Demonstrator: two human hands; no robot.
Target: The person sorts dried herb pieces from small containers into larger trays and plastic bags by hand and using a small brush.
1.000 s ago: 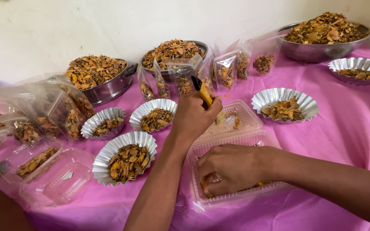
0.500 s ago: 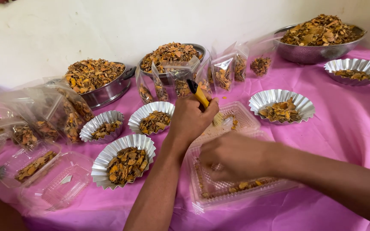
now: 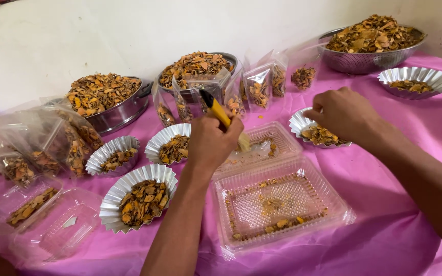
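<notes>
- Two hands at work over a pink tablecloth (image 3: 384, 225) crowded with dried orange-brown chips.
- Left hand (image 3: 213, 140) clenched around a yellow-handled brush (image 3: 216, 110), handle slanting up and away, pale bristles down at the lid of an open clear clamshell box (image 3: 277, 202).
- Clamshell box lying near the table's front edge between the two forearms, a thin scatter of chips and crumbs in its tray.
- Right hand (image 3: 344, 115) hovering over a small fluted foil cup (image 3: 318, 134), fingers curled downward; cannot tell whether anything is pinched between them.
- Three more fluted foil cups (image 3: 139, 197) with chips left of the left forearm, another far right.
- Three steel bowls (image 3: 113, 110) heaped with chips along the white wall.
- Several clear pouches (image 3: 259, 87) partly filled with chips, standing between the bowls, more slumped at the left.
- Another open clear box (image 3: 52, 222) at the lower left, chips in one half.
</notes>
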